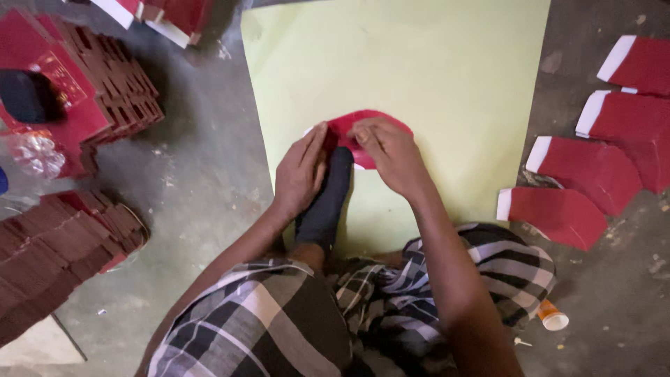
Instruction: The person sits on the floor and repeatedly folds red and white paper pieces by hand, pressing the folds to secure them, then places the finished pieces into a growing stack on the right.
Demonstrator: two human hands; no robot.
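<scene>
grey concrete floor (195, 181) | pale green sheet (419, 70) | both hands' fingers pressed on red card piece (349, 129) | red stacks around

To your left, stacks of folded red card pieces (105, 77) and a lower brown-red stack (56, 251) sit on the grey floor (202, 181). To your right lie four red pieces with white ends (593, 139); a small orange-capped bottle (553, 318) lies near the checked cloth (279, 314).

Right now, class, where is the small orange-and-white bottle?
In the head view, the orange-and-white bottle lies on the grey floor at lower right, beside the checked cloth over the person's right knee.
</scene>
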